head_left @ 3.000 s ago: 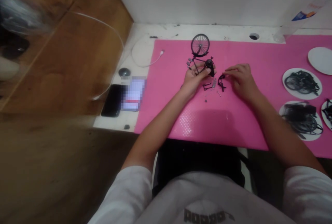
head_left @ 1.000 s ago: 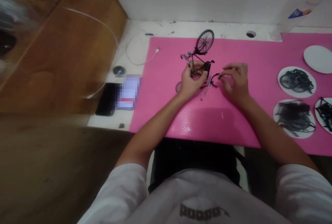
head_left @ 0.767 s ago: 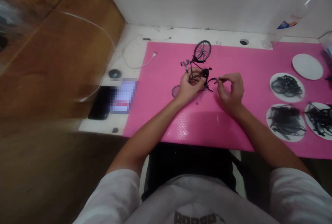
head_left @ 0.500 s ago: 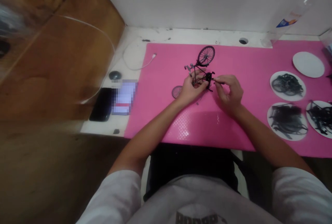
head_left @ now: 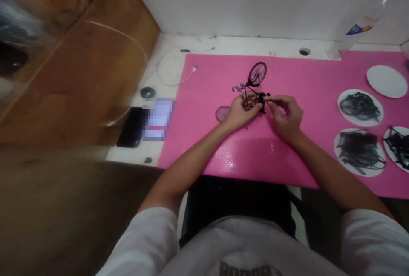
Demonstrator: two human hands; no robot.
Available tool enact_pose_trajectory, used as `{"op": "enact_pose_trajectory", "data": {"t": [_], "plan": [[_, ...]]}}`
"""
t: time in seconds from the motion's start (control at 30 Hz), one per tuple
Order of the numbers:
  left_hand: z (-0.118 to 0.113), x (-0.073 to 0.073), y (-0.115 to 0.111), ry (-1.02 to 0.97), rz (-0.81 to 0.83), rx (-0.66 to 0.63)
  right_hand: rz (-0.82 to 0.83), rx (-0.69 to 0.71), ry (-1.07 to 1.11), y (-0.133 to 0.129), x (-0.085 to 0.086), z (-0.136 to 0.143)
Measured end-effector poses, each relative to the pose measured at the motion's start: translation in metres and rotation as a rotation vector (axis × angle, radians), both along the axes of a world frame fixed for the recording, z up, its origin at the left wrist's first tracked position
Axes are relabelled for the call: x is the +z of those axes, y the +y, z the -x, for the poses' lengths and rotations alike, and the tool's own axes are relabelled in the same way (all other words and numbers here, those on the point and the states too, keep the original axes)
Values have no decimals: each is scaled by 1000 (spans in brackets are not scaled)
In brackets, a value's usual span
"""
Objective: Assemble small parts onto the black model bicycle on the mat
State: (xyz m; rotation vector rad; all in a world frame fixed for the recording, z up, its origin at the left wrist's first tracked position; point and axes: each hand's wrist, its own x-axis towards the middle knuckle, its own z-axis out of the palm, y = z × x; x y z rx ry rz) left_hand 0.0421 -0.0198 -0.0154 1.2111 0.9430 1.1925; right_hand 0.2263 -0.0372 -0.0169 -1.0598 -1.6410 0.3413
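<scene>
A dark model bicycle [head_left: 252, 90] is tilted in my left hand [head_left: 240, 114], whose fingers are wrapped round its frame. Its spoked wheel [head_left: 257, 74] points away from me, and the grey handlebar sticks out to the left. My right hand [head_left: 289, 114] is at the bicycle's right side, thumb and forefinger pinched on a thin dark piece [head_left: 277, 101] by the crank and pedal [head_left: 262, 97]. What that piece is I cannot tell. Partly behind my left wrist is a second wheel [head_left: 221, 113] on the pink mat; whether it joins the bicycle is hidden.
White plates with dark wheels [head_left: 360, 106], thin dark parts [head_left: 361, 150] and black frame parts [head_left: 399, 146] stand on the pink mat [head_left: 287, 156] at right, below a bare plate [head_left: 386, 81]. Two phones [head_left: 129, 127], a cable [head_left: 179, 84] and a round dark object [head_left: 147, 92] lie left.
My right hand's pinched fingers have come up slightly against the crank area. The bicycle has turned a little in my left hand. The whole view has shifted slightly.
</scene>
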Motion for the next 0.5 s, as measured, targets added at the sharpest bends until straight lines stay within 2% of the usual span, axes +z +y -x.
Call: {"op": "enact_pose_trajectory", "data": {"t": [0.17, 0.33, 0.5], "plan": [[-1, 2, -1, -3, -31, 22, 2, 17, 80, 1, -3, 1], [-1, -5, 2, 42, -63, 7, -58, 67, 143, 5, -6, 2], [0, -10, 4, 63, -89, 17, -79, 53, 162, 7, -7, 3]]}}
